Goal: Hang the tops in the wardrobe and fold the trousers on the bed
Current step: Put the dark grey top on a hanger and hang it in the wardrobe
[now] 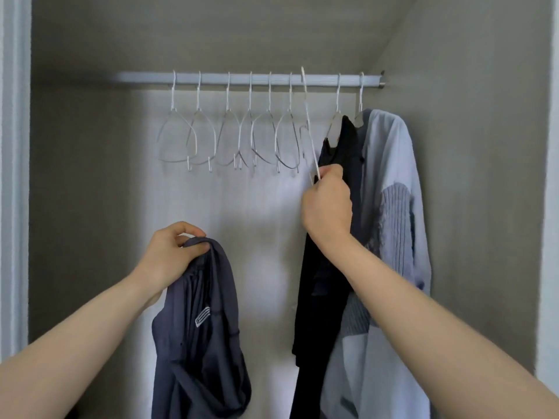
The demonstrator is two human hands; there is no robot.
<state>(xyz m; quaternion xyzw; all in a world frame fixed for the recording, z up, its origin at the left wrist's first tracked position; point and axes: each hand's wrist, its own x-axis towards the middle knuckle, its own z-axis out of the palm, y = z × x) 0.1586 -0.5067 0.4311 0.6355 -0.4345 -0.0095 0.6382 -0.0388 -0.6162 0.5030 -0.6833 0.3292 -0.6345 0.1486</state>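
Wardrobe rail [242, 78], right grip [328, 204] pinching hanger [308, 125], left grip [172, 252] clutching top [199, 328]

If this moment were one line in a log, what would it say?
left hand: grips dark grey top | right hand: pinches white hanger, tilted at rail | hung: black top, light blue shirt

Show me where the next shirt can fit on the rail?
The bare stretch of grey metal rail left of the first empty white wire hanger looks free. From there rightward it is crowded: empty hangers, then the black top and pale blue shirt.
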